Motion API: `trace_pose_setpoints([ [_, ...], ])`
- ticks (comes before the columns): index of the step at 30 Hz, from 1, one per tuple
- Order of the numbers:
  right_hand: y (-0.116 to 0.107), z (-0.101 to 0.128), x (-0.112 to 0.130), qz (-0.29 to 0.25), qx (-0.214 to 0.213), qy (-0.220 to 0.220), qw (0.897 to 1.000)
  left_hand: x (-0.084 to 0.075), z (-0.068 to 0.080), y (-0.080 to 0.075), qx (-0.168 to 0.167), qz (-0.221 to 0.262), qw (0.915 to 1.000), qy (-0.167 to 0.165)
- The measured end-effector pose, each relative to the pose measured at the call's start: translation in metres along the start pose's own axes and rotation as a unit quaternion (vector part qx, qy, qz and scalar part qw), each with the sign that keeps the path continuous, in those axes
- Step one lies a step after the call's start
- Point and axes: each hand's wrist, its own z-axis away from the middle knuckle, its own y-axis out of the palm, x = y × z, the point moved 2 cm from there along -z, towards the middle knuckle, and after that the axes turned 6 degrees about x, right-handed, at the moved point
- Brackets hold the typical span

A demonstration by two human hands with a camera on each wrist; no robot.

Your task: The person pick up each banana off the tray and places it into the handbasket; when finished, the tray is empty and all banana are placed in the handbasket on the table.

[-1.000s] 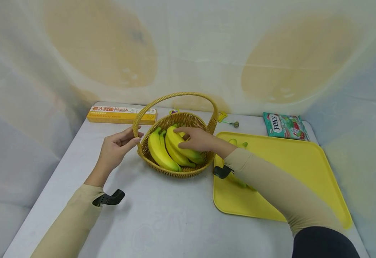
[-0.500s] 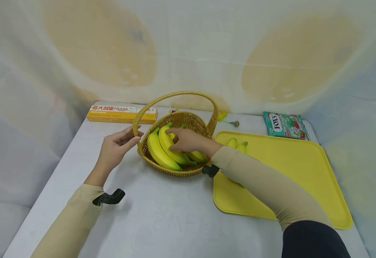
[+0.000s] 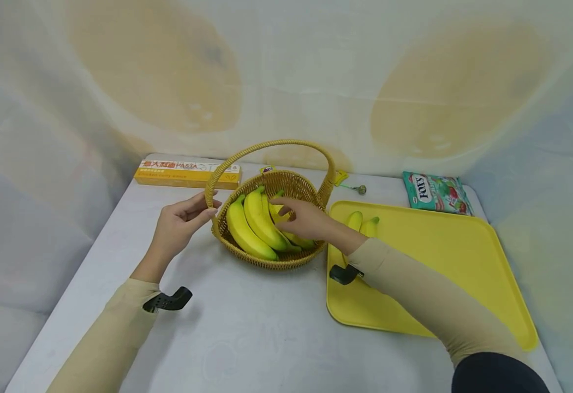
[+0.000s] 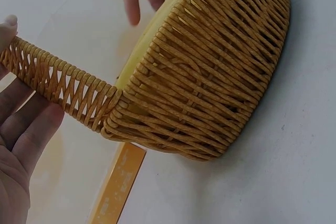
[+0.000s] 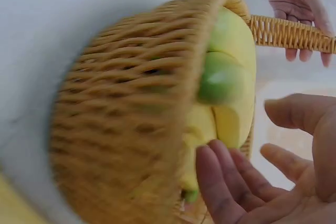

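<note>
Two hands worked at the woven wicker basket (image 3: 272, 256) standing mid-table just left of the smooth yellow tray (image 3: 443, 245): the left hand (image 3: 180, 226) pinched its braided handle near the rim, while the right hand (image 3: 306, 218), fingers relaxed, rested on the curved bananas (image 3: 254, 224) inside.
</note>
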Motion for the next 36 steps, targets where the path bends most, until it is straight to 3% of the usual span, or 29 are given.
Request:
trace_pose_setpoints([
  [10, -0.013, 0.073, -0.042, -0.042, -0.119, -0.014, 0.992, -0.001, 0.000, 0.001, 0.004, 0.006, 1.0000, 0.000],
  [17, -0.021, 0.116, -0.083, -0.010, -0.165, 0.028, 0.986, 0.000, 0.000, 0.001, -0.001, 0.002, 1.0000, -0.003],
  [22, -0.021, 0.137, -0.112, 0.022, -0.161, 0.087, 0.983, 0.001, -0.001, 0.002, -0.002, 0.003, 1.0000, -0.002],
  [27, -0.016, 0.148, -0.134, 0.014, -0.114, 0.133, 0.984, 0.002, 0.000, 0.002, -0.002, 0.009, 1.0000, -0.002],
  [31, -0.012, 0.151, -0.142, -0.004, -0.082, 0.146, 0.986, 0.001, 0.000, 0.002, -0.002, 0.008, 1.0000, -0.004],
  [36, -0.015, 0.157, -0.137, -0.002, -0.088, 0.142, 0.986, 0.000, 0.000, 0.002, -0.001, 0.008, 1.0000, -0.006],
])
